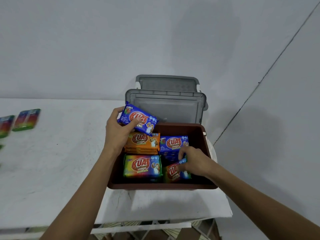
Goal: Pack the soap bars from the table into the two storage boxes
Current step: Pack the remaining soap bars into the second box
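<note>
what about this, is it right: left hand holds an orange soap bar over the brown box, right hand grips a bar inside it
Not quite. In the head view the left hand holds a blue soap bar, not an orange one, over the brown box; the right hand grips a bar inside it.
</note>
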